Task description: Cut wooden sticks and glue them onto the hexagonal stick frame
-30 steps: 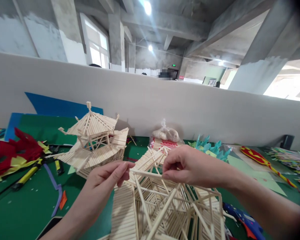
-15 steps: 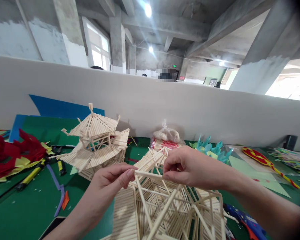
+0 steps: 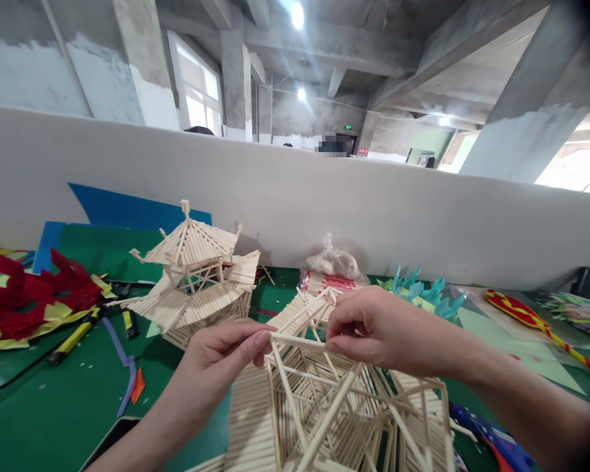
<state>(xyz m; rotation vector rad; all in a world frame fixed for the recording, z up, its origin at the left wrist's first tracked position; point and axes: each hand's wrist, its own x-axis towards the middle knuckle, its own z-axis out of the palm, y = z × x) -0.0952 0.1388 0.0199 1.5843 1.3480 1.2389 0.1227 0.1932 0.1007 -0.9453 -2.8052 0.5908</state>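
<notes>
A pale wooden stick (image 3: 299, 341) lies level across the top of a stick-built pavilion model (image 3: 248, 416) in front of me. Its left end is pinched between the thumb and fingers of my left hand (image 3: 231, 360), at a corner where other sticks meet. My right hand (image 3: 361, 328) is closed on the stick's other end, fingers curled in. Below them the model's open frame shows slatted walls and crossing sticks. Behind and to the left stands a second stick pavilion (image 3: 191, 282) with a pointed roof and upturned corners.
Bundled sticks (image 3: 329, 284) and a clear plastic bag (image 3: 332, 262) sit by the white partition (image 3: 423, 210). A blue glue gun (image 3: 491, 432) lies right, a yellow-black cutter (image 3: 76, 337) left. Red and yellow felt (image 3: 44, 295) and teal paper leaves (image 3: 423, 292) flank the models.
Everything has shifted slightly right in view as my head turned a little. Both hands keep their pinch on the stick, with no clear movement relative to the model.
</notes>
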